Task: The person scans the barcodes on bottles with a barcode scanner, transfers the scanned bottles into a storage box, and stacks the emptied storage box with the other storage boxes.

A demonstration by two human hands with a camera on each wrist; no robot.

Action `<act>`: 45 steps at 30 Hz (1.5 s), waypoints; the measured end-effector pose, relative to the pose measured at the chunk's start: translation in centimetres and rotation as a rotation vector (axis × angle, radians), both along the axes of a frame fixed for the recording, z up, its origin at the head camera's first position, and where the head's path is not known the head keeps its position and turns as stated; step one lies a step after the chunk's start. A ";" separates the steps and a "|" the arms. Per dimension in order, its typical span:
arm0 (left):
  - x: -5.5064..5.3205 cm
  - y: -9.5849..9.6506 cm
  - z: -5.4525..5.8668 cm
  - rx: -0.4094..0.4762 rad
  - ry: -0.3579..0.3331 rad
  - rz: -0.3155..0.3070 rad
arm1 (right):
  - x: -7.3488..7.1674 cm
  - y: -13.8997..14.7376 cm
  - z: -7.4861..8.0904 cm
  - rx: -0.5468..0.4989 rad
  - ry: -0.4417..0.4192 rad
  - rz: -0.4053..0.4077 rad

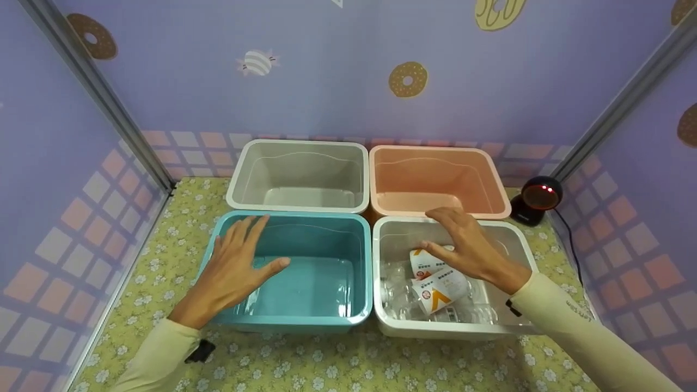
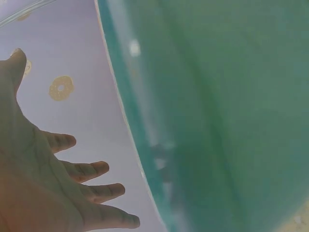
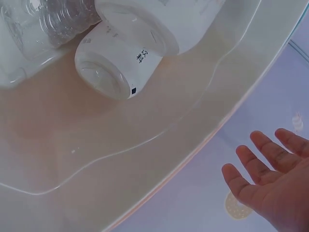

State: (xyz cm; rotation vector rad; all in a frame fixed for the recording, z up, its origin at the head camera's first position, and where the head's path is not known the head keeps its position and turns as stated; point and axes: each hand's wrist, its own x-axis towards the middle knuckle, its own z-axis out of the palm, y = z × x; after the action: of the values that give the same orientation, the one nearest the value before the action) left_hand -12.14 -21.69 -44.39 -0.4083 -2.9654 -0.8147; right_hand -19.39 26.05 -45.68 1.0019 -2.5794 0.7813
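My left hand (image 1: 231,269) hovers over the left part of the blue bin (image 1: 305,321), fingers spread and palm bare. In the left wrist view that hand (image 2: 43,179) is beside the bin's wall (image 2: 217,106), with nothing in it. Over the white bin (image 1: 452,328) at the front right is my right hand (image 1: 468,245), fingers extended and holding nothing. Below it in that bin lie white paper cups (image 1: 444,288) with orange marks and several clear plastic bottles (image 1: 400,296). The right wrist view shows two cups (image 3: 118,63) on their sides against the wall.
Behind stand a grey bin (image 1: 297,204) on the left and an orange bin (image 1: 438,209) on the right. A black scanner (image 1: 536,198) with red lights and a cable is at the far right. Purple panels (image 1: 326,81) enclose the flowered tabletop (image 1: 305,365).
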 end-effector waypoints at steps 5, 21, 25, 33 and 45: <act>1.5 -1.4 -0.7 0.030 0.013 0.031 | 0.5 -0.4 -0.5 0.009 -0.036 -0.014; 5.2 -5.2 -2.0 0.057 0.032 0.125 | 1.4 -1.6 -2.3 0.045 -0.149 0.089; 5.2 -5.0 -2.8 0.095 0.008 0.130 | 1.7 -0.7 -2.1 0.085 -0.170 0.086; 5.9 -5.3 -4.5 0.160 0.024 0.155 | 1.8 0.0 -2.2 0.136 -0.223 0.101; 7.0 -6.1 -5.6 0.205 -0.029 0.188 | 1.6 -0.1 -3.0 0.185 -0.239 0.151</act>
State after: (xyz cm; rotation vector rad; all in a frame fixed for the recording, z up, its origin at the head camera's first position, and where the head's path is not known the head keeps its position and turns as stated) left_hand -5.16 -27.75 -49.99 -0.1061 -2.8496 -1.0938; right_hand -17.82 25.92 -48.69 1.2386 -2.8484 0.7497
